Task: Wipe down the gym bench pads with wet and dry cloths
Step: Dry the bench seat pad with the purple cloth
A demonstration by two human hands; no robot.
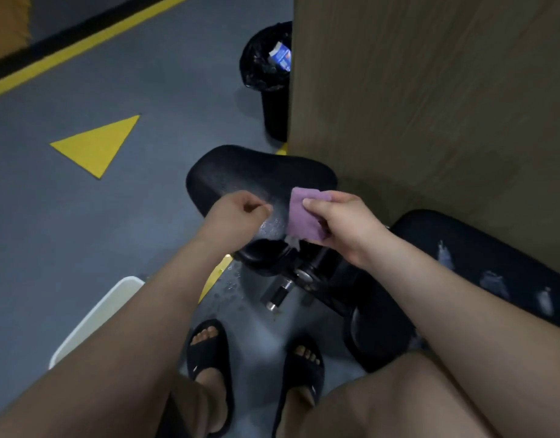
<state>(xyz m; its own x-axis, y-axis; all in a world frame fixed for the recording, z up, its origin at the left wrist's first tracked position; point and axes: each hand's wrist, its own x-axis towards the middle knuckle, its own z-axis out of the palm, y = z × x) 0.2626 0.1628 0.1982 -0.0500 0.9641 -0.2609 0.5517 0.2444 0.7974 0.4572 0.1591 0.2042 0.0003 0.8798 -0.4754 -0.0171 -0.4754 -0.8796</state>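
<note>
A black seat pad (256, 172) of the gym bench lies in the middle of the view, with water droplets on its near end. My right hand (341, 222) pinches a folded purple cloth (300, 216) just above that wet end. My left hand (240, 213) hovers beside the cloth over the pad's near left edge, fingers curled with nothing visible in them. A second, longer black pad (481, 263) with scuffed patches runs off to the right.
A black bin (269, 77) lined with a bag stands behind the pad beside a wooden panel (430, 105). A white container's rim (95, 317) sits at lower left. The bench's adjusting knob (277, 297) is below the pad. Water drops dot the grey floor by my sandalled feet.
</note>
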